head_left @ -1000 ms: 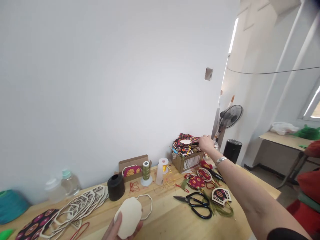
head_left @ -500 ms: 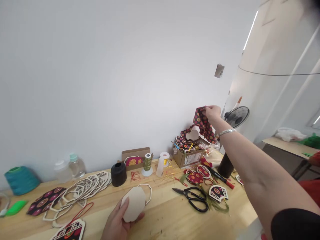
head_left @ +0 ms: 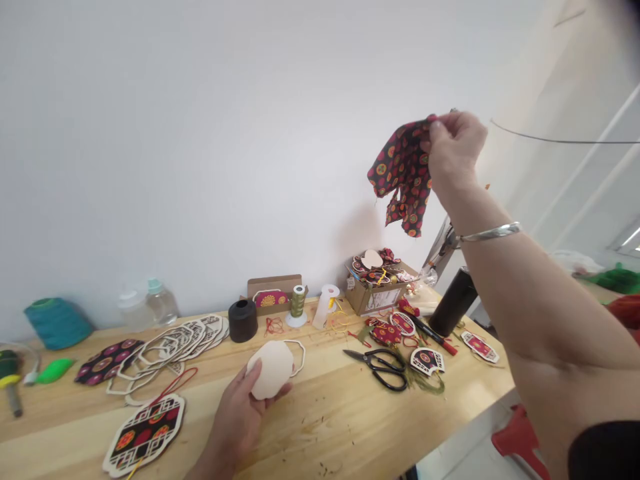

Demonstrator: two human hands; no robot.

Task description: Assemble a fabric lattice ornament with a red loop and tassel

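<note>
My left hand (head_left: 243, 407) holds a cream, scallop-edged flat piece (head_left: 271, 371) low over the table, thumb on its face. A thin white frame (head_left: 299, 356) lies just beyond that piece. High at the right, my right hand (head_left: 456, 141) pinches the top edge of a dark patterned cloth (head_left: 405, 175), which hangs loose in the air with a cut-out gap in it. Beneath the cloth stands a cardboard box (head_left: 374, 300) filled with patterned scraps and a pale cut piece. Black-handled scissors (head_left: 383, 365) rest on the table to the right of my left hand.
Stacked pale frames (head_left: 175, 348), a patterned ornament (head_left: 145, 435), a black spool (head_left: 243, 321) and a teal thread cone (head_left: 59, 323) are on the left and middle. Red ornaments (head_left: 385, 333), a marker (head_left: 435, 335) and a black cylinder (head_left: 454, 302) are at the right.
My right hand has risen, lifting the cloth up and clear of the box. My left hand still holds the cream piece. The view has shifted, showing more of the table's front and right edge.
</note>
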